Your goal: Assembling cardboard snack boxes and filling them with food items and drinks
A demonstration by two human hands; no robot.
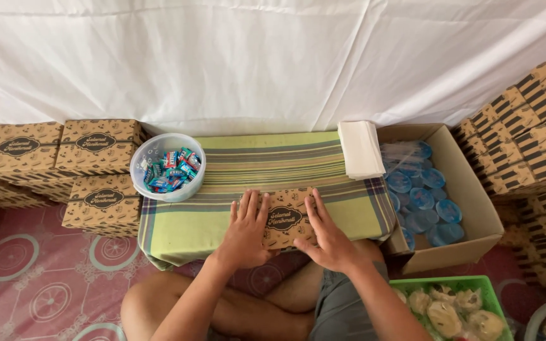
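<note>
Makeshift snack-box packing spot at floor level, likely a home or tent. We sit cross-legged on a pink patterned floor mat (39,278) before a low worktop (222,215) draped in green striped cloth. White sheeting (254,57) hangs at 12 o'clock. Stacks of printed brown boxes (58,148) stand at 9 and 3 o'clock. A carton of sealed water cups (469,189), a candy tub (167,166) and a green basket of wrapped snacks (450,309) sit around us.

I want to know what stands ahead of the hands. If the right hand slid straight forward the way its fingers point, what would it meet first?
The right hand lies flat on the brown cardboard box, fingers pointing up-left. Beyond it, only green striped cloth, probably free up to the white fabric wall.
</note>
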